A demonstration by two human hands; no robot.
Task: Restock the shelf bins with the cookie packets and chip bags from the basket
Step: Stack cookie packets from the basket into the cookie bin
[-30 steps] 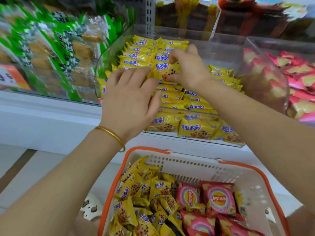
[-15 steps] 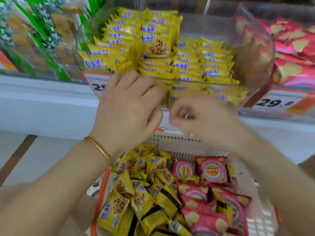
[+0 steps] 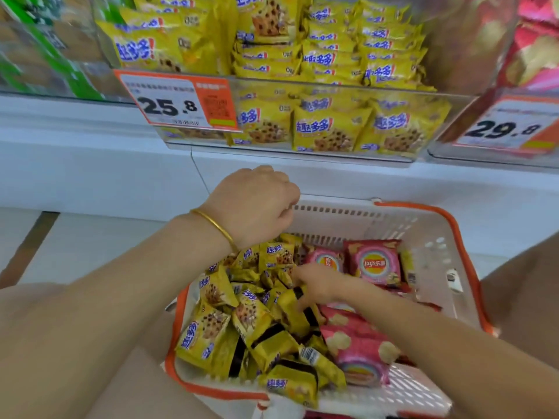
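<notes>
A white basket with an orange rim (image 3: 348, 219) sits low in front of me. Its left half holds several yellow cookie packets (image 3: 205, 337) and its right half pink chip bags (image 3: 375, 264). My right hand (image 3: 317, 285) is down inside the basket, its fingers spread on the yellow packets near the middle, with none lifted. My left hand (image 3: 254, 207) hovers above the basket's back left corner, fingers loosely curled downward and holding nothing. Above, the clear shelf bin of yellow cookie packets (image 3: 332, 128) is stacked high.
A bin of pink chip bags (image 3: 532, 55) stands to the right of the cookie bin, and a bin of green packets (image 3: 45, 40) to its left. Price tags reading 25.8 (image 3: 169, 104) and 29.8 (image 3: 502, 128) hang on the bin fronts. A white shelf ledge (image 3: 90, 164) runs below the bins.
My right hand left the cookie bin and dropped into the basket onto the yellow packets. My left hand came down from the bin to above the basket rim. My view tilted down.
</notes>
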